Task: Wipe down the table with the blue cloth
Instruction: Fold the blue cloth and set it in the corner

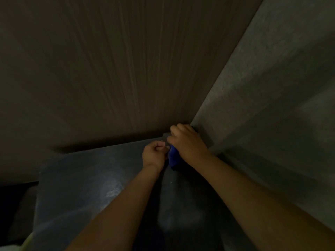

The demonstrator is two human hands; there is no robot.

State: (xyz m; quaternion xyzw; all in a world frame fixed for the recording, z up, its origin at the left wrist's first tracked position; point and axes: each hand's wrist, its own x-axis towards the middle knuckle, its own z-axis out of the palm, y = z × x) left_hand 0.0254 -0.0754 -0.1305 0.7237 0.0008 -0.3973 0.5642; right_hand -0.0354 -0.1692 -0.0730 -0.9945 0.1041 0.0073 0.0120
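The scene is dim. A dark glossy table [90, 178] fills the lower half, pushed into a wall corner. The blue cloth [173, 156] is bunched near the table's far right corner, mostly covered by my right hand [186, 142], whose fingers curl over it. My left hand [155, 154] sits just left of the cloth with fingers curled, its fingertips pinching the cloth's left edge. Both forearms reach in from the bottom of the view.
A brown wood-grain wall [108, 69] rises behind the table. A grey rough wall [272, 87] runs along the right side. The table's left edge [39, 187] drops to a dark floor. Pale smears show on the tabletop.
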